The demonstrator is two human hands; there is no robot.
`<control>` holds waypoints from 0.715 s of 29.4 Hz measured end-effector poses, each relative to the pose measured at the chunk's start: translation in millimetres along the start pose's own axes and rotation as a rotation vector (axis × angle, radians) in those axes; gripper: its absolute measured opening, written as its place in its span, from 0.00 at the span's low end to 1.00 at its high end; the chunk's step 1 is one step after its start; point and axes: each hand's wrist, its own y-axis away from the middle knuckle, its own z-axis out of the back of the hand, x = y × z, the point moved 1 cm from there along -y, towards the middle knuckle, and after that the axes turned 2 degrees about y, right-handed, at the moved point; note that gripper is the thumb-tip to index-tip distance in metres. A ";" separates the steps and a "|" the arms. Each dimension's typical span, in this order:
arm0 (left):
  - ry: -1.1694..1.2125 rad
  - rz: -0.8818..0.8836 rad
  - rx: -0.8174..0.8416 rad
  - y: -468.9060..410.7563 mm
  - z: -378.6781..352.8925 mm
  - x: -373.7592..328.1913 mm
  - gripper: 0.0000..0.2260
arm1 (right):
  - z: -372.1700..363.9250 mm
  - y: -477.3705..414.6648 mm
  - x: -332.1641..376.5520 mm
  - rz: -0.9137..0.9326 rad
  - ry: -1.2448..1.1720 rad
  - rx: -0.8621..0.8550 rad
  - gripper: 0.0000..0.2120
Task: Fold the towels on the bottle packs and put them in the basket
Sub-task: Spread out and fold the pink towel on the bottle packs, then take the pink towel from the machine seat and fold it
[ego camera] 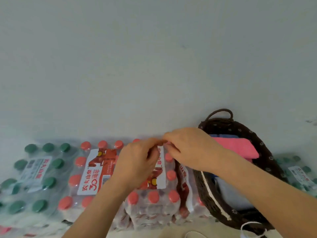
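My two bare hands meet above the shrink-wrapped bottle packs against a pale wall. My left hand (137, 162) is curled, fingers bent toward the thumb, and my right hand (190, 148) reaches across from the basket side, its fingertips (167, 140) touching those of the left. Both grips look pinched together at that meeting point, but whether anything is caught between them I cannot tell; the spot is small and blurred.

Under my hands sit the red-capped bottle packs (96, 170), wrapped in clear film with a red and white label. To their left stands a green-capped bottle pack (34, 172), and another green-capped pack (300, 174) shows at the far right edge.

The dark woven basket (264, 152), with a loop handle (221, 113) at its far end, lies just right of the red-capped packs, partly under my right forearm. Inside it a folded pink towel (240, 148) rests on top at the far end, with a blue towel (223, 135) edge showing beyond it and a pale towel (229, 193) lower down, nearer to me. A white cord (252, 227) loops in front of the basket at the bottom.
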 end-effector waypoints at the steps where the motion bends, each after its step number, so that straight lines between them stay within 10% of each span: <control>1: 0.000 0.012 -0.005 10.2 10.1 12.9 0.16 | -4.9 -8.8 15.9 0.043 0.012 0.028 0.12; 9: -0.019 0.313 -0.179 146.0 114.7 134.7 0.11 | -63.9 -83.5 174.8 0.302 0.107 0.213 0.09; 21: -0.139 0.858 -0.413 394.0 304.2 263.6 0.12 | -152.8 -193.7 463.9 0.241 -0.398 0.416 0.06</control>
